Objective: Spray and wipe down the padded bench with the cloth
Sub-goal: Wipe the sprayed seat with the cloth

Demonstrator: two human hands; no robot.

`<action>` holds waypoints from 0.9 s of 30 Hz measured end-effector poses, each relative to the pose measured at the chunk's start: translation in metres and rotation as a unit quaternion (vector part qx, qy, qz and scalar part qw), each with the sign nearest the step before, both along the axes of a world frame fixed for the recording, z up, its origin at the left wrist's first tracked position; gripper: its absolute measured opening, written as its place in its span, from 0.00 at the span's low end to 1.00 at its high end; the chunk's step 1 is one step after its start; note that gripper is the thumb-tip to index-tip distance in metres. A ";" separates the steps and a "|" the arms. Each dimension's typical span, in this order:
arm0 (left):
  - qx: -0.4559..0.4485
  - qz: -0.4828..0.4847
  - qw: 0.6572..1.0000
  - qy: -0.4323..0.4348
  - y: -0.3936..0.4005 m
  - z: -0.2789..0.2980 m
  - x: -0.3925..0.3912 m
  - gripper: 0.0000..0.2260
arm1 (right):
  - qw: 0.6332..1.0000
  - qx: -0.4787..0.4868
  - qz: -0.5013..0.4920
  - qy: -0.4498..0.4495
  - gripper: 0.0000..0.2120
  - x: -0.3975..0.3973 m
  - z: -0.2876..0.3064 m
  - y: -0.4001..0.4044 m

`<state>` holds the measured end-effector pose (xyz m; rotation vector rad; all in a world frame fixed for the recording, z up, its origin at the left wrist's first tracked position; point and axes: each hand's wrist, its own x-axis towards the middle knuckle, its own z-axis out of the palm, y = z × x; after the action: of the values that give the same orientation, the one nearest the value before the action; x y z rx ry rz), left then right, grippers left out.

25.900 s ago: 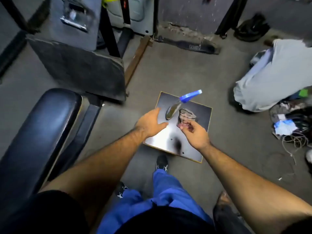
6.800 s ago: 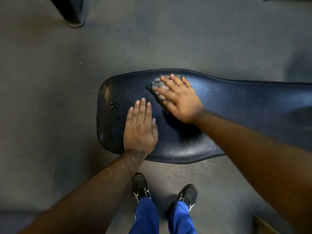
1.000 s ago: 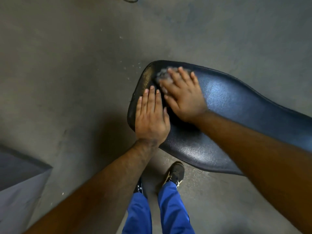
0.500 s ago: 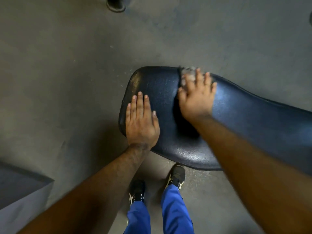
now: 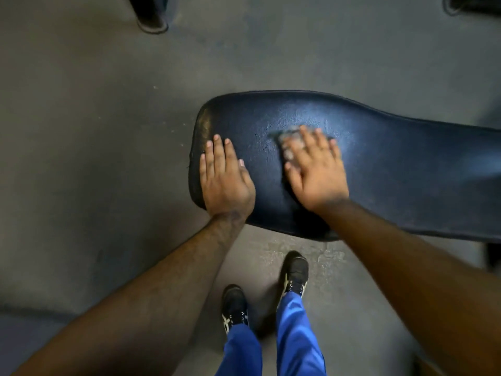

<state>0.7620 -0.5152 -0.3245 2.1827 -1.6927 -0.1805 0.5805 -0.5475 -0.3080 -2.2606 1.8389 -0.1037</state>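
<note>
The dark blue padded bench (image 5: 393,164) runs from the middle of the view out to the right, its rounded end at the left. My left hand (image 5: 223,177) lies flat on that end, fingers together, holding nothing. My right hand (image 5: 314,169) presses a small grey cloth (image 5: 288,142) flat against the pad; only the cloth's edge shows past my fingertips and it is blurred. The pad around the cloth has a wet sheen. No spray bottle is in view.
Grey concrete floor (image 5: 95,131) surrounds the bench. A dark post foot (image 5: 151,20) stands at the top left and another dark object (image 5: 471,4) at the top right corner. My shoes (image 5: 294,272) and blue trousers are just in front of the bench.
My right hand has slid the cloth from the far edge of the pad back toward the middle and a little to the right. My left hand stays flat on the bench end.
</note>
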 end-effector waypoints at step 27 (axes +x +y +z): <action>-0.017 -0.181 0.979 0.090 -0.036 0.007 -0.090 0.20 | 0.999 -0.037 0.027 -0.004 0.26 -0.097 -0.009 0.069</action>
<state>0.6725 -0.5510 -0.3174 1.7567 -1.9547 -0.4272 0.4834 -0.4788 -0.3175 -2.3543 1.7964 -0.1753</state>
